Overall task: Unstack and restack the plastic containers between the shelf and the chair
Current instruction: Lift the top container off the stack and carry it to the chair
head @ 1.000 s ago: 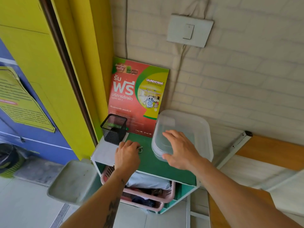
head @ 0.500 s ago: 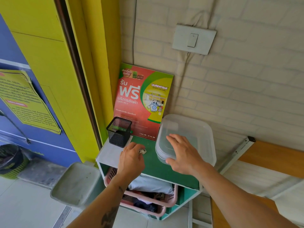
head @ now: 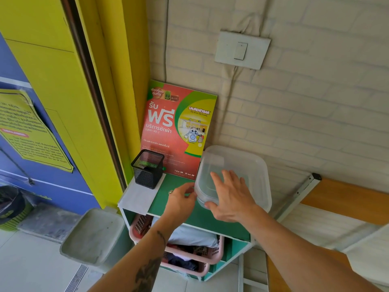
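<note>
A stack of clear plastic containers sits on the right side of the green shelf top, overhanging its right edge. My right hand lies flat on the stack's near part, fingers spread, thumb against the front rim. My left hand is at the stack's left edge, its fingertips touching the rim, with a ring on one finger. How many containers are nested I cannot tell. A wooden chair seat with a metal frame stands to the right of the shelf.
A black mesh pen holder stands on white paper at the shelf's left. A red and green laundry poster leans against the brick wall. Pink baskets with clothes fill the shelf below. A grey tray sits low on the left.
My left hand has moved right from the shelf top to the stack's left rim. My right hand stays on the containers, its fingers reaching slightly farther in.
</note>
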{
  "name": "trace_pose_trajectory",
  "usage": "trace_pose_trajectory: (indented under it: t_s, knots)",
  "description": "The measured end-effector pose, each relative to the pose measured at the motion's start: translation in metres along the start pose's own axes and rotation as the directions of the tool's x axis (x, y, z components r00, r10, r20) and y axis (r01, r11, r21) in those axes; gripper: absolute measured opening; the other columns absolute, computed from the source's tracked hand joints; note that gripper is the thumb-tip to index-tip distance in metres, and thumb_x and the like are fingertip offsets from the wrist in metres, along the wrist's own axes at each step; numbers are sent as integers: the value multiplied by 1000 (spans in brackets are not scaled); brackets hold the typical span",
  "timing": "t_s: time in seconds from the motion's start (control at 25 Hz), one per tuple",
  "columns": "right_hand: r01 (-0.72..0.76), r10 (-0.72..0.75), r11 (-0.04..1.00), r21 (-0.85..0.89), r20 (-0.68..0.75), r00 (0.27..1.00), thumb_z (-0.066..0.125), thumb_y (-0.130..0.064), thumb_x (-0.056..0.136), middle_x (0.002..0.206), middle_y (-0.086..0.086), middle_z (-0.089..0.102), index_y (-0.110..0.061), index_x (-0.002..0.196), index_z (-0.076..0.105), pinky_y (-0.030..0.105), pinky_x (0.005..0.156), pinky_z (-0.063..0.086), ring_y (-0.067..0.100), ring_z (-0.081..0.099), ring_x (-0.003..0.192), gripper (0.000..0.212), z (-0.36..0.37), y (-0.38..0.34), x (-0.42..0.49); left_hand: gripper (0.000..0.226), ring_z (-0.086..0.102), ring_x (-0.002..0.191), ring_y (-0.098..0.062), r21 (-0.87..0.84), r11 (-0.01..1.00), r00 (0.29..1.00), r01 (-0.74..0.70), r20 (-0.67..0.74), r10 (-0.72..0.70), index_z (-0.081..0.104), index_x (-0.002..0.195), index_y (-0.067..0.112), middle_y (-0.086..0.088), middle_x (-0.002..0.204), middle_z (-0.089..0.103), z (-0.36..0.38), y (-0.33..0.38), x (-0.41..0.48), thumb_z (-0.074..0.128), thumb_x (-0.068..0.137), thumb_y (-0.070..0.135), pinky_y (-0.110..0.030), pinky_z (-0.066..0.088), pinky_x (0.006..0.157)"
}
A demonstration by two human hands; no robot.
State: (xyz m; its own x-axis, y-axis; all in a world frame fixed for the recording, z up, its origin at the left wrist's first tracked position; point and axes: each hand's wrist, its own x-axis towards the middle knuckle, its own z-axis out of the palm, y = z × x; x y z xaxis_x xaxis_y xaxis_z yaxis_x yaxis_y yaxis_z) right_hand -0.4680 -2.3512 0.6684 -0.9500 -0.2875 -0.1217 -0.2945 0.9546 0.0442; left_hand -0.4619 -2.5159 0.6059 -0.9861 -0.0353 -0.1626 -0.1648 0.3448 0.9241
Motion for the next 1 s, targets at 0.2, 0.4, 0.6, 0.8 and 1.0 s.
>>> trace_pose_trajectory:
  t_s: [0.2,0.4,0.6,0.8,1.0]
  knots:
    - [38,-41,996,-83,-29,999,49,-63,77,144,19,37,-15,149,23,58,103,38,43,36,133,90,-4,-2,2,31,69,97,-13,-28,1000,999,11,37,-10,66,116,29,11,106,73,-1,-8,8,58,88,18,-33,55,86]
    - [147,-158,960,-237,-26,987,51,-60,76,122,25,55,-3,140,37,41,74,48,40,57,101,87,-17,-5,6,32,70,88,-18,-115,991,991,69,118,-56,64,116,33,7,105,75,-6,-4,13,65,85,25,-30,50,70]
    - [214,-222,926,-311,9,975,51,-57,79,108,26,63,1,143,37,38,71,47,36,61,90,88,-27,-7,8,31,69,84,-18,-119,990,990,71,127,-56,63,114,33,8,102,75,-5,-4,14,67,85,26,-32,51,72]
    - [253,-261,904,-345,24,965,46,-54,82,99,24,66,6,142,38,36,63,44,35,63,82,84,-37,-3,13,27,71,91,-20,-135,984,987,117,127,-100,62,112,32,7,101,74,-7,-1,12,62,88,20,-41,59,78]
    - [256,-273,920,-295,-17,962,43,-57,83,96,19,65,3,140,39,38,64,48,34,62,81,83,-42,3,13,24,72,91,-24,-152,978,984,140,134,-120,61,112,28,2,99,75,-9,6,10,61,91,16,-38,58,75]
